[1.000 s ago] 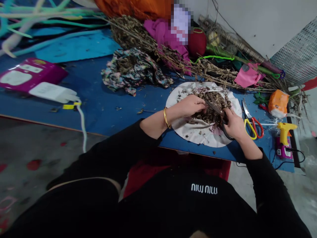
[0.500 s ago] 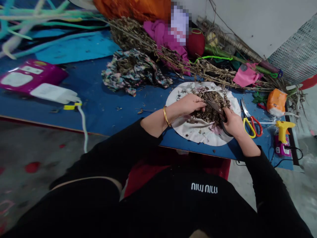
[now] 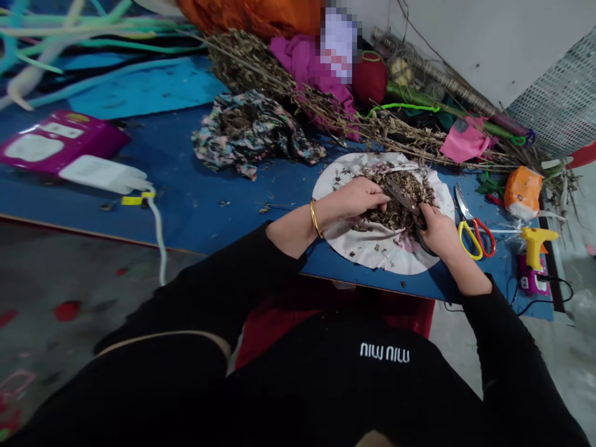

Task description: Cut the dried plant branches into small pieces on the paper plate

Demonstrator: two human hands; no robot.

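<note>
Here, right hand (image 3: 440, 231) curled round dark scissors (image 3: 400, 196); left hand (image 3: 359, 195) pinched, contents unclear. Alongside: yellow-and-red-handled scissors (image 3: 467, 214), yellow glue gun (image 3: 535, 241). Beneath: dried leaves (image 3: 390, 217), white cloth (image 3: 382, 257)

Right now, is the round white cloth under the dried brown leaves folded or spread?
Spread, though creased: the white cloth lies out on the blue table, its edge visible beyond the dried brown leaves.

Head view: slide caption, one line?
Right hand holds dark scissors over dry plant bits on white cloth, left hand near the blades.
</note>
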